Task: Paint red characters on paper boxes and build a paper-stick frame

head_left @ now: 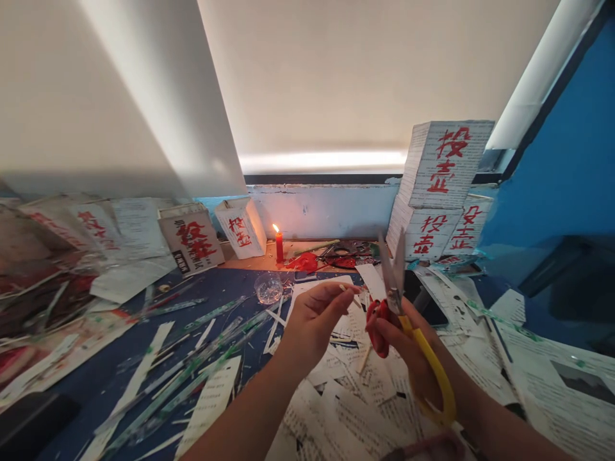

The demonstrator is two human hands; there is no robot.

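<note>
My right hand [408,358] is closed on a pair of scissors [394,291] with red and yellow handles. Their blades point up and stand slightly apart, a little blurred. To their left, my left hand [312,317] pinches a small thin pale strip [356,299] between thumb and fingertips. Its exact kind is too small to tell. Both hands are over printed paper pieces [336,410] spread across the dark blue table surface [192,291]. The strip and the blades are close but appear apart.
A lit red candle [279,248] burns behind my hands, beside a paper box [241,227] with red characters. Stacked boxes [444,166] stand at the back right. A clear round dish [268,288], a dark phone-like object [425,298] and plastic strips [211,349] lie around.
</note>
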